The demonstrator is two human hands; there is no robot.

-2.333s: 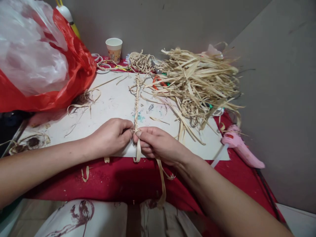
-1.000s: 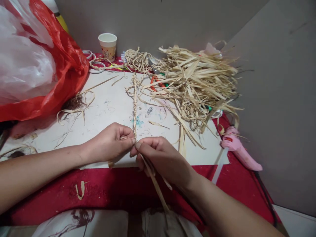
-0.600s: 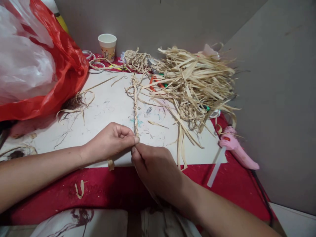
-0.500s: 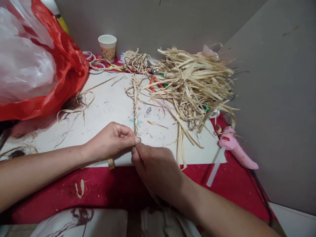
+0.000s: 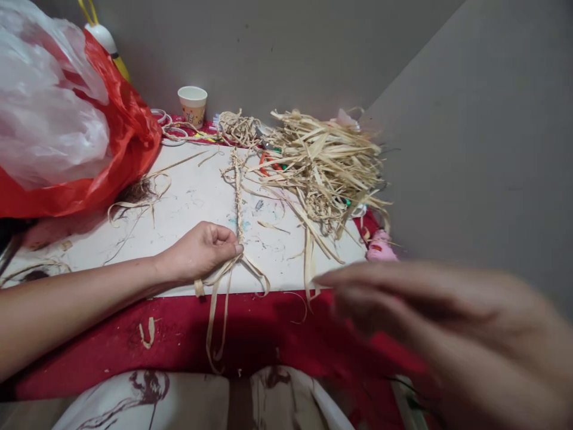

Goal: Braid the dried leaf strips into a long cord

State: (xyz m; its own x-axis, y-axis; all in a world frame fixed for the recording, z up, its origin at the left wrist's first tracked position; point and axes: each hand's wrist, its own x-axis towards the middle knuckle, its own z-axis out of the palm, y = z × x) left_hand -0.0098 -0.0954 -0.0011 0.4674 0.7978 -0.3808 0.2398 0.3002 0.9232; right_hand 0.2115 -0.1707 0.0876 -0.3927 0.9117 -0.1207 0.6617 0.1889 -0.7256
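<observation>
A straw-coloured braid runs away from me across the white sheet. My left hand is closed at its near end, thumb and fingers pinching it against the sheet. Loose strands fan out below that pinch; some hang over the sheet's front edge. Blurred by motion, my right hand is in the air at the lower right, away from the braid. Its fingers are stretched out and nothing shows in them.
A heap of dry straw strips lies at the back right, with orange-handled scissors partly under it. A coil of braided cord, a paper cup and a red and white plastic bag stand behind. The pink glue gun is half hidden.
My right hand has let go of the strands beside my left hand and swung right, towards the camera. The left hand keeps its pinch. The camera view has shifted slightly.
</observation>
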